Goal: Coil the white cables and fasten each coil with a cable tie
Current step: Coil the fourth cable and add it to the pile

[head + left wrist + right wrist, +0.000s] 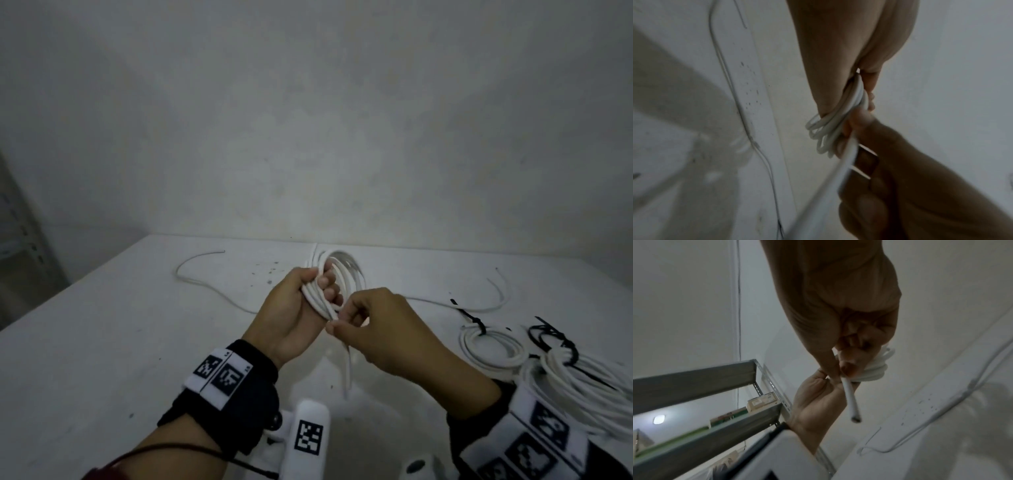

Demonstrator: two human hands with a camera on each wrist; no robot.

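Observation:
My left hand grips a coil of white cable above the middle of the table, fingers curled round the bundled loops. Just below it, my right hand pinches the cable's free end between thumb and forefinger. That cut end hangs down from the pinch. Two finished white coils bound with black cable ties lie at the right of the table.
A loose white cable lies on the white table at the left, another at the right. A grey wall stands behind. Metal shelving with boxes shows in the right wrist view.

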